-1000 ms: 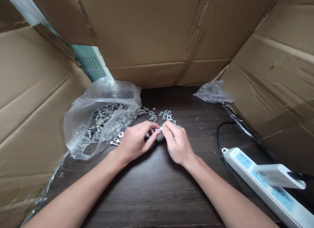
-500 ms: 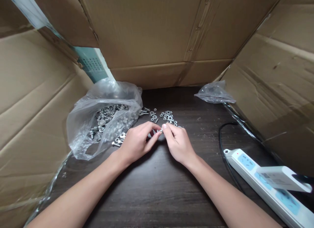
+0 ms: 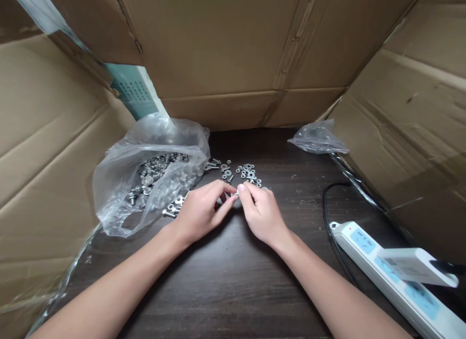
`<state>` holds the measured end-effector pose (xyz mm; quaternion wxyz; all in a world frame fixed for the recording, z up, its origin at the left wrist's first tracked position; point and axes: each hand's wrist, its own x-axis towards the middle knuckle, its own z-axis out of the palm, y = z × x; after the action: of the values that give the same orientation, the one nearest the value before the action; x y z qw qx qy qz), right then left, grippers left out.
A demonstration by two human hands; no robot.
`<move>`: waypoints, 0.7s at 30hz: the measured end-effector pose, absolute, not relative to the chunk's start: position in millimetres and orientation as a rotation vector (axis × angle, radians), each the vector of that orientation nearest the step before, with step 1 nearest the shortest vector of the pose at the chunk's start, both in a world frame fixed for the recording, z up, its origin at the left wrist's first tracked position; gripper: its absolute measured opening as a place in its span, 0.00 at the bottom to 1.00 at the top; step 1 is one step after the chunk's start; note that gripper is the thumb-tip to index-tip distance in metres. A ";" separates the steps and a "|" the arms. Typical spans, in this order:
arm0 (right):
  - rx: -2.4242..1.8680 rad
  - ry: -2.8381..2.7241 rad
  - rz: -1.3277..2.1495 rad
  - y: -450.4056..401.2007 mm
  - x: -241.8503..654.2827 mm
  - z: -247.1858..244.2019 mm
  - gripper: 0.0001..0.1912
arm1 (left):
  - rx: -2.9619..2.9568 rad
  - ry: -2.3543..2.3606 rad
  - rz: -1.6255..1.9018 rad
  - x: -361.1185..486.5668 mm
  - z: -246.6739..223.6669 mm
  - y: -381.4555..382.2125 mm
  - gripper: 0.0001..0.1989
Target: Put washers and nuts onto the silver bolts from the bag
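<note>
Over the middle of the dark table, my left hand [image 3: 207, 206] and my right hand [image 3: 262, 210] meet fingertip to fingertip. Between them shows a small silvery bolt [image 3: 235, 194], pinched by thumb and finger on both sides. The fingers cover most of it, so whether a nut or washer sits on it I cannot tell. Just beyond my fingers lie loose nuts and washers [image 3: 249, 171] and a few bolts [image 3: 214, 165]. More bolts and washers [image 3: 173, 208] lie beside my left hand, partly hidden by it.
An open clear plastic bag [image 3: 116, 183] full of bolts stands on the left. A smaller plastic bag [image 3: 318, 137] lies at the back right. On the right are a white power strip [image 3: 386, 276] with a plug and a black cable [image 3: 325, 208]. Cardboard walls [image 3: 225, 47] enclose the table [image 3: 233, 285].
The view has shifted very slightly. Both hands keep nearly the same pinch on the bolt, with only slight finger movement.
</note>
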<state>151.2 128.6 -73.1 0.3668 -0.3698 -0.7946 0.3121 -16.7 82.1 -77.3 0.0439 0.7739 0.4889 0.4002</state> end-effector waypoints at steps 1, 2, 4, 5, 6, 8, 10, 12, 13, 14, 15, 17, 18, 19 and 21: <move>-0.967 -2.042 0.816 128.9 151.4 -72.8 0.20 | 2.362 1.496 1.218 -16.4 -77.4 82.4 0.04; -0.984 -2.042 0.831 129.1 151.8 -72.4 0.21 | 2.356 1.497 1.211 -16.2 -77.5 82.6 0.04; -1.005 -2.038 0.845 129.0 152.9 -71.6 0.21 | 2.341 1.503 1.200 -15.9 -77.5 82.7 0.05; -1.006 -2.036 0.846 128.8 153.5 -71.2 0.21 | 2.336 1.507 1.194 -15.9 -77.3 82.6 0.05; -1.002 -2.035 0.847 128.5 154.2 -70.8 0.20 | 2.333 1.510 1.185 -15.9 -77.0 82.3 0.05; -0.984 -2.038 0.856 127.8 155.3 -70.4 0.17 | 2.335 1.520 1.165 -16.1 -76.5 81.4 0.05; -0.962 -2.043 0.865 127.5 156.0 -70.6 0.15 | 2.349 1.539 1.134 -16.3 -76.2 80.5 0.05; -0.935 -2.049 0.862 127.7 156.0 -71.4 0.14 | 2.367 1.559 1.106 -16.5 -75.9 79.9 0.05; -0.923 -2.052 0.852 127.8 155.6 -71.9 0.14 | 2.373 1.566 1.096 -16.7 -75.7 79.8 0.05; -0.914 -2.055 0.839 128.0 155.2 -72.5 0.15 | 2.375 1.570 1.092 -16.8 -75.5 79.8 0.05; -0.907 -2.055 0.826 128.2 154.6 -73.0 0.16 | 2.377 1.571 1.092 -17.0 -75.4 80.0 0.05; -0.907 -2.053 0.799 128.3 153.4 -73.6 0.18 | 2.381 1.575 1.095 -17.1 -75.2 80.5 0.05; -0.911 -2.052 0.791 128.3 152.9 -73.8 0.19 | 2.386 1.578 1.091 -17.1 -75.2 80.7 0.05; -0.919 -2.052 0.787 128.3 152.5 -73.9 0.20 | 2.391 1.581 1.086 -16.9 -75.3 80.9 0.05; -0.946 -2.057 0.795 128.3 152.2 -74.0 0.21 | 2.401 1.586 1.064 -16.5 -75.6 81.1 0.06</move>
<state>152.2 128.3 -74.0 0.3627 -0.3673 -0.7988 0.3089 -16.5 81.1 -75.6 0.0366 0.7821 0.5167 0.3466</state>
